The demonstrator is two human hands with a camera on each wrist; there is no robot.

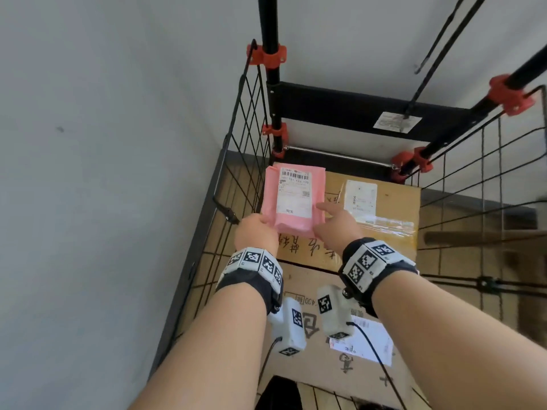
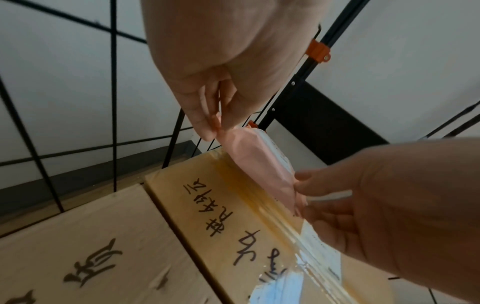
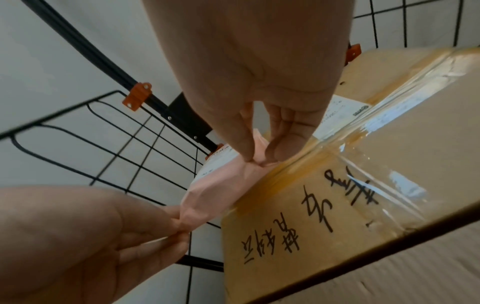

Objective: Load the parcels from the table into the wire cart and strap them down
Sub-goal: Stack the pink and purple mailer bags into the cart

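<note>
A pink mailer parcel with a white barcode label hovers just over a taped cardboard box inside the black wire cart. My left hand pinches the parcel's near left corner. My right hand pinches its near right corner, thumb on top. In the left wrist view the pink parcel slopes down to the box with handwritten characters. A second, lower cardboard box lies nearer to me in the cart.
The cart's wire side panels rise left and right, with black uprights and orange clamps at the far end. A grey wall stands close on the left. Black straps hang at upper right.
</note>
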